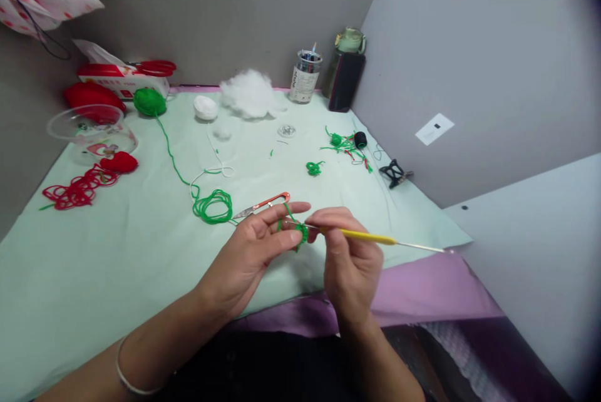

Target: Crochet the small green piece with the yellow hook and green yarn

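Observation:
My left hand (263, 239) pinches a small green crochet piece (302, 234) between thumb and fingers, with green yarn looped over the raised index finger. In my right hand (350, 252) is a crochet hook (370, 237) with a yellow grip, held like a pencil; its metal tip meets the green piece. Beyond the left hand lie thread snips (263, 204) with an orange handle and a loose coil of green yarn (213, 206). From the coil a strand runs back to a green yarn ball (149, 102).
White stuffing (250, 94) and a white yarn ball (205, 108) sit at the back. Red yarn (79, 189) and a clear plastic tub (89, 133) are at left. A pen can (305, 78), a phone (347, 82) and green scraps (345, 142) are at right, beside the wall.

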Demonstrator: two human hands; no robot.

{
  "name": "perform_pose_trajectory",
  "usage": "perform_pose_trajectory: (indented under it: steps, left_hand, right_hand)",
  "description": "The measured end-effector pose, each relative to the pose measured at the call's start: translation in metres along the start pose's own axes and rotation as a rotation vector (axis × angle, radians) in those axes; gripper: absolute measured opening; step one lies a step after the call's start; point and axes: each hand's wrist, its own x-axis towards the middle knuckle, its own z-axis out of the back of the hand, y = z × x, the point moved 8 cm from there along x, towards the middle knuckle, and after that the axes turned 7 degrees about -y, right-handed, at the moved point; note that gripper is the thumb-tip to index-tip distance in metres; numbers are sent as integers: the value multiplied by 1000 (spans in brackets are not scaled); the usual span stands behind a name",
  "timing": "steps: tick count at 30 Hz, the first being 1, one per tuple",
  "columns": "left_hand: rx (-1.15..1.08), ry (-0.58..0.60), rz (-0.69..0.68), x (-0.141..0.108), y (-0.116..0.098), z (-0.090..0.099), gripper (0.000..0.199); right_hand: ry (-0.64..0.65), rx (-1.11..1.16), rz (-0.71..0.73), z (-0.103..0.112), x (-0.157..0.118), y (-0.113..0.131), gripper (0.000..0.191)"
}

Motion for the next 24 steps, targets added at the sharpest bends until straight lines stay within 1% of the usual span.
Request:
perform_pose_trajectory:
  steps: [2, 4, 6, 8, 9, 10, 11, 13, 15, 16, 18, 20, 22, 24]
  left_hand:
    - [16, 17, -27, -1, 1, -3, 33]
    - [25, -12, -61, -1, 1, -1, 34]
    - [12, -37, -72, -1, 3, 0, 38]
    - [-30, -20, -31, 0, 6, -1, 38]
    - [-54, -4, 5, 0, 9, -1, 37]
    - [-75, 5, 45, 1, 11, -1, 35]
    - [-91, 6, 76, 1, 12, -1, 33]
    - [-91, -12, 90, 2, 11, 2, 28]
    - [-54, -36, 37, 2, 6, 6, 24]
    - [-27, -38, 2, 2, 3, 6, 23]
    - [17, -22, -54, 1, 1, 4, 24]
    - [42, -3, -74, -1, 1, 1, 27]
    - [65, -8, -91, -1, 2, 2, 30]
    - [88, -22, -105, -2, 0, 3, 32]
  right_hand:
    - [25, -39, 25, -4, 0, 1, 21]
    - [29, -86, 65, -4, -3, 2, 24]
    - [45, -193, 170, -4, -9, 7, 28]
    - [66, -338, 328, -6, -16, 14, 34]
    - [72, -384, 384, -6, -18, 17, 37]
    - [67, -395, 401, -6, -19, 17, 37]
    - [45, -367, 370, -3, -17, 16, 35]
    - [-39, -224, 209, 6, -10, 9, 27]
    - [-103, -49, 31, 11, -5, -1, 23]
    - [-107, 17, -26, 10, -3, -4, 22]
    - [-48, 65, -63, 3, -1, -6, 19]
    - [-4, 36, -52, -1, -1, -6, 17]
    - [-9, 19, -67, 0, -1, -9, 17]
    - [-18, 61, -128, 2, -1, -15, 17]
